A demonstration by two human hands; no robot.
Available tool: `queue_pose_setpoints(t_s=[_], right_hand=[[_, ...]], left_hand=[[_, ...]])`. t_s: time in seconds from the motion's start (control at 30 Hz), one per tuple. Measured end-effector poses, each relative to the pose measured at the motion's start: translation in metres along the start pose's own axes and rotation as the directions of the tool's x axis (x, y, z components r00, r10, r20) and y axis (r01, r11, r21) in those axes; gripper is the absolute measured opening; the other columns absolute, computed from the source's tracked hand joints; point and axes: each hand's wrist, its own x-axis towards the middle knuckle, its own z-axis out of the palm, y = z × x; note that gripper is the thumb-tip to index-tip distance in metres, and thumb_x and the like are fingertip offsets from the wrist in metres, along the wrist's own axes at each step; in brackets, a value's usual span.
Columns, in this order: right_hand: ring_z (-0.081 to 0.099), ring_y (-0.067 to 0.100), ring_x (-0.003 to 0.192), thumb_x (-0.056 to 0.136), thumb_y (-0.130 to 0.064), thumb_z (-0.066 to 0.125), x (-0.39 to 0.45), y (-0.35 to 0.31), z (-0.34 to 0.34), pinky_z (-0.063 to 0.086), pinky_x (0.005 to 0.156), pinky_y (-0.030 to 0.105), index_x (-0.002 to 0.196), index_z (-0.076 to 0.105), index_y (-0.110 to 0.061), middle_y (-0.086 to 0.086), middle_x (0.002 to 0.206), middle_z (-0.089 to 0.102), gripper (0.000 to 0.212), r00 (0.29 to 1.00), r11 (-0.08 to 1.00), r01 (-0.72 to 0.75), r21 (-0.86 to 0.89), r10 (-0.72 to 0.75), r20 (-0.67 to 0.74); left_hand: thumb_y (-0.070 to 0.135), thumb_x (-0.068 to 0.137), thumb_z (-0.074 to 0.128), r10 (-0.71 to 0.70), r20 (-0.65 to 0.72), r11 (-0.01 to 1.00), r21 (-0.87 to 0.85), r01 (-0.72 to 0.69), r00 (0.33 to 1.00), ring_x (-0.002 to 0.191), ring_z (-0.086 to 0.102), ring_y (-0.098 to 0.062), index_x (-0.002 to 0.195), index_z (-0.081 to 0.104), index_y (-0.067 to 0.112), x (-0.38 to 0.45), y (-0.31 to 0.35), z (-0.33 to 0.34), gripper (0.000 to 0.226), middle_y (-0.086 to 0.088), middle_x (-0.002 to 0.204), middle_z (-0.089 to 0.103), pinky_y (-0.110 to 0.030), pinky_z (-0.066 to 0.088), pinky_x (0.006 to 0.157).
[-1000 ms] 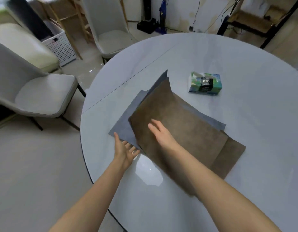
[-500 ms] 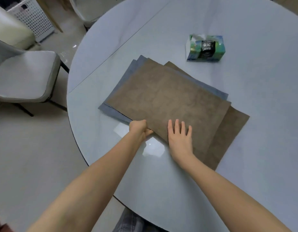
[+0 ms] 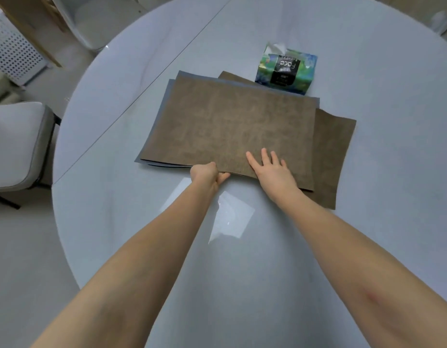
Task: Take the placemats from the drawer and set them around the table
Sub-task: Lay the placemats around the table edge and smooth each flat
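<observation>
Head view: a stack of placemats lies on the round table, brown on top, grey edges showing beneath. Left hand is closed, pinching the near edge of the stack. Right hand rests flat, fingers spread, on the top mat's near edge. A tissue box sits just behind the stack.

A round, glossy pale table is covered near its middle by a loose stack of brown and grey placemats, with a tissue box sat just behind, toward the far edge.
</observation>
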Motion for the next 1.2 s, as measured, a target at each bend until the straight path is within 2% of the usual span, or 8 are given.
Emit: queue_pose_setpoints(t_s=[0.17, 0.33, 0.43, 0.53, 0.6, 0.77, 0.97, 1.2], right_hand=[[0.0, 0.039, 0.146, 0.088, 0.017, 0.034, 0.043, 0.018, -0.016, 0.013, 0.119, 0.05, 0.153, -0.006, -0.028, 0.018, 0.159, -0.005, 0.089, 1.0, 0.996, -0.017, 0.082, 0.015, 0.026], [-0.001, 0.035, 0.148, 0.094, -0.007, 0.049, 0.061, 0.037, -0.025, 0.01, 0.119, 0.047, 0.153, 0.0, -0.029, 0.013, 0.161, -0.005, 0.08, 0.999, 0.974, -0.011, 0.227, -0.001, 0.054], [-0.004, 0.026, 0.149, 0.087, -0.042, 0.063, 0.048, 0.045, -0.016, 0.005, 0.121, 0.043, 0.153, 0.007, -0.027, 0.008, 0.161, -0.004, 0.088, 0.997, 0.932, 0.036, 0.36, -0.059, 0.053], [-0.001, 0.02, 0.149, 0.087, -0.042, 0.063, 0.04, 0.058, -0.011, 0.005, 0.121, 0.039, 0.153, 0.011, -0.023, 0.006, 0.162, 0.0, 0.087, 0.999, 0.936, 0.048, 0.349, -0.041, -0.027], [0.002, 0.021, 0.149, 0.09, -0.038, 0.06, 0.041, 0.064, -0.012, 0.008, 0.121, 0.039, 0.153, 0.013, -0.02, 0.007, 0.162, 0.002, 0.081, 1.0, 0.939, 0.03, 0.344, -0.027, -0.014], [0.001, 0.022, 0.149, 0.1, -0.037, 0.043, 0.044, 0.074, -0.019, 0.011, 0.12, 0.039, 0.153, 0.013, -0.023, 0.008, 0.161, 0.0, 0.063, 0.99, 0.954, 0.095, 0.284, -0.12, 0.071], [0.008, 0.032, 0.148, 0.099, -0.003, 0.033, 0.036, 0.066, -0.019, 0.023, 0.118, 0.041, 0.153, 0.003, -0.012, 0.019, 0.159, 0.005, 0.062, 0.989, 0.989, 0.147, -0.006, -0.147, 0.016], [0.029, 0.029, 0.141, 0.086, 0.019, 0.032, 0.034, 0.072, -0.039, 0.027, 0.112, 0.037, 0.15, 0.027, -0.016, 0.005, 0.159, 0.021, 0.073, 0.998, 0.985, 0.058, 0.16, -0.06, 0.008]], left_hand=[[0.001, 0.098, 0.048, 0.081, 0.103, 0.994, 0.064, -0.088, 0.991, 0.062, 0.068, -0.027, 0.124, 0.047, -0.014, 0.015, 0.028, 0.022, 0.03, -0.025, 0.104, 0.065, -0.044, 0.059, 0.081], [0.012, 0.103, 0.041, 0.092, 0.223, 0.938, 0.308, -0.159, 0.971, 0.039, 0.063, -0.014, 0.089, 0.052, -0.001, 0.017, 0.045, 0.016, 0.022, -0.01, 0.056, 0.067, -0.02, 0.054, 0.043], [0.028, 0.1, 0.045, 0.385, 0.369, 0.397, 0.762, -0.513, 0.846, 0.037, 0.051, -0.007, 0.072, 0.057, 0.013, 0.007, 0.031, -0.006, 0.034, 0.003, 0.044, 0.06, -0.021, 0.042, 0.047], [0.038, 0.093, 0.055, 0.589, 0.639, -0.18, 0.701, -0.69, 0.495, 0.075, 0.058, -0.008, 0.098, 0.06, 0.022, 0.005, 0.029, -0.008, 0.017, 0.01, 0.082, 0.068, -0.03, 0.045, 0.065], [0.038, 0.089, 0.062, 0.439, 0.818, -0.452, 0.558, -0.696, 0.371, 0.124, 0.048, -0.02, 0.135, 0.049, 0.021, 0.021, 0.039, 0.005, 0.051, 0.0, 0.13, 0.057, -0.038, 0.043, 0.099], [0.051, 0.093, 0.051, -0.012, 0.757, -0.59, 0.523, -0.616, 0.654, 0.148, -0.01, -0.036, 0.155, 0.0, 0.025, 0.054, 0.062, 0.032, 0.084, -0.005, 0.162, -0.007, -0.054, 0.0, 0.119], [0.046, 0.101, 0.033, -0.057, 0.716, -0.545, 0.562, -0.622, 0.696, 0.147, -0.008, -0.039, 0.156, 0.004, 0.025, 0.046, 0.061, 0.031, 0.065, -0.004, 0.162, -0.008, -0.055, 0.002, 0.119], [-0.017, 0.091, 0.02, 0.03, 0.656, -0.61, 0.61, -0.506, 0.754, 0.146, -0.002, -0.045, 0.155, 0.004, 0.021, 0.021, 0.045, 0.042, 0.076, -0.007, 0.162, -0.003, -0.061, 0.008, 0.116]])
